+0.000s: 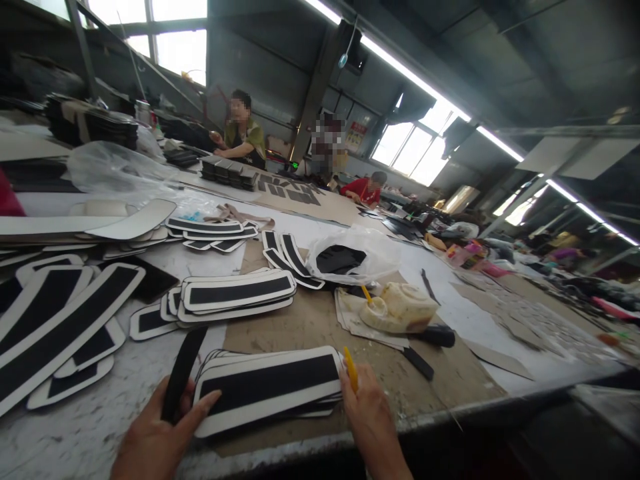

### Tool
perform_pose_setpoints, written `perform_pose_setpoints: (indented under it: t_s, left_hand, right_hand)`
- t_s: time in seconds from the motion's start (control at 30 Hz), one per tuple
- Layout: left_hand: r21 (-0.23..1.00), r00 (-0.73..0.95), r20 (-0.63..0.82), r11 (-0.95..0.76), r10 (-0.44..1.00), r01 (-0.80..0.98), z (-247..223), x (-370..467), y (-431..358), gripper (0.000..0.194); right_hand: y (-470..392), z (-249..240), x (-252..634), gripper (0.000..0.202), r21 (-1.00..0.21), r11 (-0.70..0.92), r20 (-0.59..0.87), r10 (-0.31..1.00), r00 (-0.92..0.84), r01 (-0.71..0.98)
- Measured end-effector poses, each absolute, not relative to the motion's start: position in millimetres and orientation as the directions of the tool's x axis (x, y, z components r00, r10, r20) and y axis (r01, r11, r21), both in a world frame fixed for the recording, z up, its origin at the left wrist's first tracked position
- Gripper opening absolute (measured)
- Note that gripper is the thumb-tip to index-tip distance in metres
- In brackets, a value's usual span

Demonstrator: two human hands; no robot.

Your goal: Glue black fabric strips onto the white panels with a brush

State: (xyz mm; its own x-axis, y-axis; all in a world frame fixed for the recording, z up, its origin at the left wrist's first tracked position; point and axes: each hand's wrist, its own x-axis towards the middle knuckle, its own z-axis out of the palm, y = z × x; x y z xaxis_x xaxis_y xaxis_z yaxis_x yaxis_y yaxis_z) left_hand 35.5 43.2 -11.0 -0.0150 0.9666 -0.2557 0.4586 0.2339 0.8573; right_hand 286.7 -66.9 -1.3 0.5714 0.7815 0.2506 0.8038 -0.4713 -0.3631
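Note:
My left hand [163,423] is closed on a black strip [184,373] that stands up from it, and its thumb lies on the near left corner of a stack of white-edged black panels [275,383]. At the right end of that stack my right hand [367,407] holds a yellow stick [351,370], with its fingers against the panels' edge. Just behind, a second pile of panels [240,291] lies on the brown sheet. A cream glue container [407,307] with another yellow stick in its opening rests on pale pieces to the right.
More panels [65,327] are heaped at the left. A clear plastic bag [355,257] holding black pieces lies behind the container. A black-handled tool [437,335] lies beside it. Two people work farther back.

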Motion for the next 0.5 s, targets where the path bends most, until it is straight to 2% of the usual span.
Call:
perform_pose_setpoints:
  t_s: [0.13,0.27,0.4,0.5]
  left_hand:
    - [0.850,-0.030,-0.263,0.246,0.964,0.466,-16.0,38.0,42.7,0.040]
    - [0.888,-0.085,-0.259,0.272,0.962,0.371,-13.7,40.9,38.4,0.045]
    - [0.897,-0.115,-0.260,0.284,0.959,0.340,-5.3,40.2,33.6,0.046]
    - [0.889,-0.143,-0.298,0.329,0.944,0.317,-0.5,37.1,30.9,0.048]
  right_hand:
    - [-65.5,-2.5,288.2,0.026,-0.367,-0.472,0.236,0.787,0.571,0.802]
    - [-66.2,-0.9,293.9,0.029,-0.523,-0.468,0.172,0.761,0.626,0.713]
    - [-69.3,2.5,299.4,0.038,-0.695,-0.504,0.007,0.708,0.706,0.513]
    - [-70.5,8.2,299.3,0.041,-0.801,-0.477,-0.101,0.704,0.703,0.363]
